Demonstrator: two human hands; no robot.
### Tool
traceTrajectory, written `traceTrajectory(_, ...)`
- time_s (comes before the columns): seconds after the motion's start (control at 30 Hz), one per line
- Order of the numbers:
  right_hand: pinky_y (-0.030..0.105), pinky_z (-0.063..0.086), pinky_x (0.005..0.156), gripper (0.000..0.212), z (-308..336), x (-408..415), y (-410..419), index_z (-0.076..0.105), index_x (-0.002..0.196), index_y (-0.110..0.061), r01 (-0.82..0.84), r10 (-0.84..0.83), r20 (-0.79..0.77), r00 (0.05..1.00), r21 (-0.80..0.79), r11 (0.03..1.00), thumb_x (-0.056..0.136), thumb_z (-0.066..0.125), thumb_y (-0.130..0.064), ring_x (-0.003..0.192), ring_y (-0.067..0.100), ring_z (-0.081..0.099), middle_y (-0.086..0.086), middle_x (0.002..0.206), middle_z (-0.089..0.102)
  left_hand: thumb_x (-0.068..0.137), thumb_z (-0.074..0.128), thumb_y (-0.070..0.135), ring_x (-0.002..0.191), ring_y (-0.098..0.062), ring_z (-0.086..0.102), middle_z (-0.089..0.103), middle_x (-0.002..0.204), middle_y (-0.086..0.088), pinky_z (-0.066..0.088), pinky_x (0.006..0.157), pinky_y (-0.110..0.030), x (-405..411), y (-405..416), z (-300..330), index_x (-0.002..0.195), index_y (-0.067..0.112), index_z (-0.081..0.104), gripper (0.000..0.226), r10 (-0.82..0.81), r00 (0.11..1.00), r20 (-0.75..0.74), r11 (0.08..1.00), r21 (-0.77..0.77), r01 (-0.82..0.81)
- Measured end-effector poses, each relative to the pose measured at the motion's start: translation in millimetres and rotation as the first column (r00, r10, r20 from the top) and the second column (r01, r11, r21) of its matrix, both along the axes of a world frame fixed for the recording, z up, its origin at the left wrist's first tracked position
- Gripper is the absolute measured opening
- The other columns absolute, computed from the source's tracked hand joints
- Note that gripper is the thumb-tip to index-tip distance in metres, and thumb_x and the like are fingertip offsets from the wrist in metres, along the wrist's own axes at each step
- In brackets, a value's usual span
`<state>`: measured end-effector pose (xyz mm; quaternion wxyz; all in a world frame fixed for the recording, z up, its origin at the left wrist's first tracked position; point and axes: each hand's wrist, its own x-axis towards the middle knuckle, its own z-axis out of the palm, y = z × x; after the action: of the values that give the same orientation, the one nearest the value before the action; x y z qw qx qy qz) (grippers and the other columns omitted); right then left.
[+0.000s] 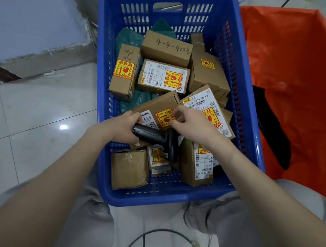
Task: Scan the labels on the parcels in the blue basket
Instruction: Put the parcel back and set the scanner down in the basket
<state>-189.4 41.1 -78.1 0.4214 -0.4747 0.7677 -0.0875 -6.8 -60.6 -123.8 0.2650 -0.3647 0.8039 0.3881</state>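
A blue plastic basket (183, 194) holds several brown cardboard parcels with white shipping labels and yellow-red fragile stickers. My left hand (119, 127) is wrapped around the handle of a black barcode scanner (159, 141), whose head points down toward the near parcels. My right hand (191, 124) pinches the near edge of a parcel (157, 109) in the basket's middle, whose label faces up. Beside it on the right lies a labelled parcel (201, 100) marked 332B. A box (167, 47) with handwritten "4-4-4003" sits at the back.
An orange plastic sack (294, 70) stands open right of the basket. Pale floor tiles (37, 121) lie to the left, with a grey step behind them. The scanner's cable (147, 235) loops over my lap. Green mailer bags (128, 38) lie under the far boxes.
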Motion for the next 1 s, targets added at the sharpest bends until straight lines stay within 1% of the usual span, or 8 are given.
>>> traceTrajectory(0.17, 0.035, 0.054, 0.081, 0.032, 1.0, -2.0, -0.7, 0.055, 0.123, -0.017, 0.017, -0.017, 0.025, 1.000, -0.009, 1.000, 0.093, 0.053, -0.028, 0.092, 0.019, 0.063, 0.005, 0.103, 0.067, 0.080, 0.067, 0.025, 0.104, -0.018, 0.049, 0.042, 0.121, -0.003, 0.047, 0.090, -0.036, -3.0, 0.1, -0.5, 0.120, 0.025, 0.045, 0.045, 0.015, 1.000, -0.001, 0.999, 0.035, -0.014)
traceTrajectory(0.27, 0.030, 0.050, 0.075, 0.031, 2.2, -3.7, -0.2, 0.055, 0.122, -0.017, 0.027, -0.027, 0.034, 0.999, -0.021, 0.999, 0.093, 0.053, -0.028, 0.090, 0.017, 0.061, 0.002, 0.102, 0.066, 0.084, 0.064, 0.029, 0.112, -0.015, 0.045, 0.041, 0.128, -0.001, 0.046, 0.093, -0.033, -7.0, 2.4, 1.0, 0.127, 0.023, 0.046, 0.048, 0.050, 0.998, -0.040, 0.999, 0.021, -0.050)
traceTrajectory(0.37, 0.027, 0.045, 0.071, 0.030, 4.7, -6.0, 0.3, 0.056, 0.121, -0.018, 0.038, -0.037, 0.035, 0.999, -0.031, 0.999, 0.093, 0.053, -0.028, 0.088, 0.015, 0.057, 0.001, 0.101, 0.065, 0.085, 0.063, 0.031, 0.117, -0.019, 0.048, 0.042, 0.130, -0.003, 0.049, 0.093, -0.038, -13.5, 3.0, 8.1, 0.126, 0.021, 0.048, 0.045, 0.100, 0.992, -0.079, 0.995, -0.018, -0.102)
traceTrajectory(0.57, 0.018, 0.037, 0.056, 0.027, 16.8, -15.5, -1.8, 0.057, 0.117, -0.020, 0.076, -0.074, 0.024, 0.997, -0.083, 0.994, 0.093, 0.051, -0.028, 0.082, 0.012, 0.054, -0.002, 0.101, 0.061, 0.086, 0.062, 0.029, 0.115, -0.019, 0.051, 0.046, 0.128, -0.004, 0.049, 0.093, -0.039, -18.1, -3.0, 32.0, 0.124, 0.022, 0.051, 0.041, 0.234, 0.949, -0.214, 0.969, -0.030, -0.245)
traceTrajectory(0.7, 0.020, 0.038, 0.052, 0.022, 39.5, -23.7, -3.6, 0.057, 0.114, -0.022, 0.093, -0.093, 0.006, 0.996, -0.151, 0.984, 0.094, 0.049, -0.029, 0.074, 0.005, 0.052, -0.005, 0.094, 0.060, 0.085, 0.063, 0.028, 0.116, -0.017, 0.050, 0.049, 0.127, -0.002, 0.046, 0.095, -0.037, -18.5, -6.6, 54.9, 0.121, 0.024, 0.053, 0.037, 0.302, 0.896, -0.326, 0.936, -0.076, -0.343)
traceTrajectory(0.8, 0.025, 0.040, 0.057, 0.021, 64.0, -28.1, -3.0, 0.059, 0.112, -0.022, 0.108, -0.113, -0.006, 0.994, -0.244, 0.964, 0.094, 0.049, -0.028, 0.080, 0.013, 0.055, -0.004, 0.093, 0.061, 0.085, 0.063, 0.025, 0.115, -0.017, 0.051, 0.050, 0.127, 0.001, 0.045, 0.096, -0.034, -19.6, -8.5, 78.8, 0.119, 0.024, 0.055, 0.035, 0.305, 0.858, -0.414, 0.918, -0.114, -0.381)
traceTrajectory(0.93, 0.022, 0.045, 0.055, 0.020, 107.7, -30.5, 1.0, 0.062, 0.109, -0.024, 0.152, -0.154, 0.024, 0.988, -0.363, 0.919, 0.093, 0.050, -0.024, 0.082, 0.012, 0.061, -0.005, 0.090, 0.064, 0.086, 0.063, 0.021, 0.113, -0.012, 0.051, 0.054, 0.125, 0.003, 0.040, 0.090, -0.025, -23.0, -5.8, 124.2, 0.121, 0.022, 0.056, 0.036, 0.281, 0.803, -0.525, 0.896, -0.156, -0.416)
traceTrajectory(1.0, 0.019, 0.046, 0.058, 0.019, 132.7, -30.9, 3.3, 0.064, 0.106, -0.024, 0.186, -0.173, 0.070, 0.982, -0.435, 0.881, 0.092, 0.052, -0.025, 0.081, 0.010, 0.061, -0.005, 0.091, 0.066, 0.086, 0.064, 0.020, 0.115, -0.012, 0.052, 0.056, 0.124, 0.004, 0.039, 0.086, -0.022, -23.4, -4.5, 153.8, 0.119, 0.023, 0.055, 0.034, 0.261, 0.767, -0.586, 0.889, -0.165, -0.428)
